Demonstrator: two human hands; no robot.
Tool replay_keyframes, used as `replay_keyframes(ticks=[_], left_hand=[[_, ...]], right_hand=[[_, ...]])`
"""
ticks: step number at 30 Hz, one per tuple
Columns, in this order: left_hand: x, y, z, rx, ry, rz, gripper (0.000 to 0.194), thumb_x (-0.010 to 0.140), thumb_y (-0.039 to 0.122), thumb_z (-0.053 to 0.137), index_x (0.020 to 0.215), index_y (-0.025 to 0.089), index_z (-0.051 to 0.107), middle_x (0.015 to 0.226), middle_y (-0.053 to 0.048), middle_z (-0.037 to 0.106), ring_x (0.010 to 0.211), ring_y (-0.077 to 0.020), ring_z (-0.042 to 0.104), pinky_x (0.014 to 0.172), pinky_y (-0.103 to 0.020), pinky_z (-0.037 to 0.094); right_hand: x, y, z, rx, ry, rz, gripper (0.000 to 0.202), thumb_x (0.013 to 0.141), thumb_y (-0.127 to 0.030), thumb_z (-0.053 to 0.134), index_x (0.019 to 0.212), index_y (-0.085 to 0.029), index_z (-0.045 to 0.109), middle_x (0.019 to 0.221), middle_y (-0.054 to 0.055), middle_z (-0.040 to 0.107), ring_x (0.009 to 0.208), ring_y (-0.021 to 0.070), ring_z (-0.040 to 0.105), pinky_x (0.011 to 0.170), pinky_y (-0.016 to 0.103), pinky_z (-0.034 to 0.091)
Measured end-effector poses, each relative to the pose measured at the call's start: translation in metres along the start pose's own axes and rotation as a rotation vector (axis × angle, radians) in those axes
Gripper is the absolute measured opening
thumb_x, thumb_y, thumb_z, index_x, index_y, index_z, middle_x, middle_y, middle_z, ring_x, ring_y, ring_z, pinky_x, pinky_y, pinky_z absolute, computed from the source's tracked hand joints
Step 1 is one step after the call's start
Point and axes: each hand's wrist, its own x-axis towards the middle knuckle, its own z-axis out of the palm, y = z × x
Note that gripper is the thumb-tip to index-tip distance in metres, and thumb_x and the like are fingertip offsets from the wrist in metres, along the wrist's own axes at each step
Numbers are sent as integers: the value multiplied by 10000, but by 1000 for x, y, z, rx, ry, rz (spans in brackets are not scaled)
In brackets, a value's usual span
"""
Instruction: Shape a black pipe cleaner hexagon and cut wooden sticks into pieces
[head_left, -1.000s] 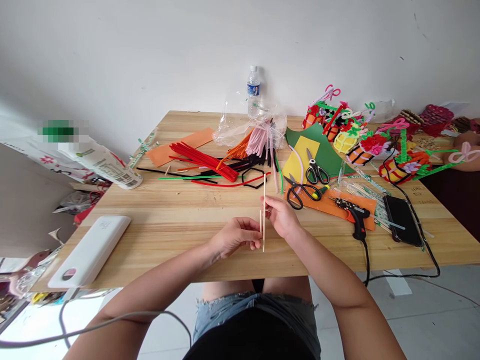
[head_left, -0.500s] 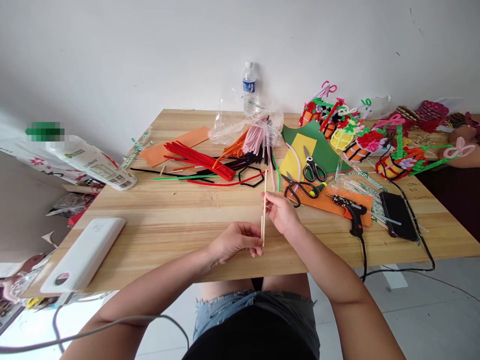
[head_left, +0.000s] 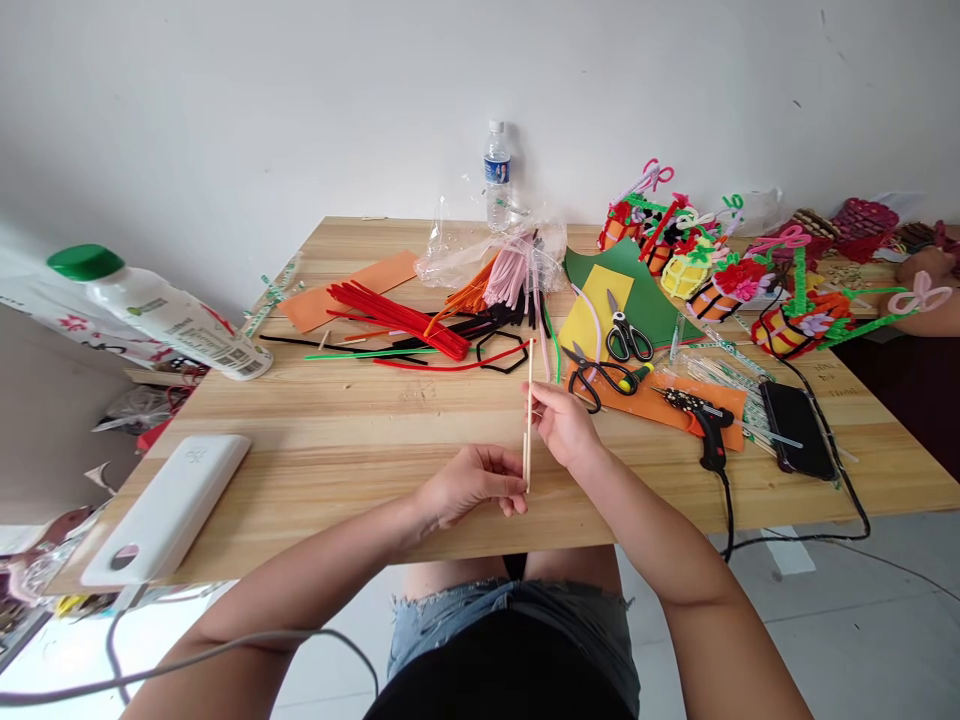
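Two thin wooden sticks stand side by side between my hands: a long wooden stick [head_left: 531,365] and a shorter wooden stick [head_left: 524,455] along its lower left. My left hand [head_left: 480,484] pinches both at their bottom ends. Higher up, my right hand [head_left: 561,424] is closed around the long stick between thumb and fingers. Beyond my hands lie red pipe cleaners [head_left: 405,318], a black pipe-cleaner hexagon [head_left: 502,352] and a green pipe cleaner [head_left: 367,355]. To the right of my right hand are black-handled scissors [head_left: 600,378] and a second pair of scissors [head_left: 628,338].
A glue gun [head_left: 705,420] and a phone [head_left: 796,432] lie right, with a cable over the table edge. Several pipe-cleaner baskets [head_left: 720,290] stand at the back right, near another person's arm [head_left: 919,315]. A white device [head_left: 169,510], a white bottle [head_left: 180,320] and a water bottle [head_left: 497,180] also stand here.
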Motion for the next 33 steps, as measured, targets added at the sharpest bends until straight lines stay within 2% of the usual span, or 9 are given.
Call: replay_keyframes(ticks=[4,11,33], left_hand=[[2,-2,-1,-7,6,-5,337,522,256,857,726,80,654,561,-50,668,515,-138,633,502,-226,468],[1,0,-2,-19,2,-22,352,508,256,867,727,73,660,564,-54,673,508,-134,631,504,-225,467],[-1,2,1,-31,-9,-77,270,543,245,845,656,68,676,568,-84,683,505,-120,611,520,-227,455]], right_hand=[[-1,-1,0,1,5,5,212,551,-312,769,667,-162,675,606,-19,538,588,97,443,521,237,326],[0,1,0,2,7,-3,227,526,-312,775,654,-147,685,658,-2,565,612,94,450,519,230,335],[-2,-1,1,0,11,4,234,531,-314,772,675,-154,680,644,-11,559,600,97,448,514,238,326]])
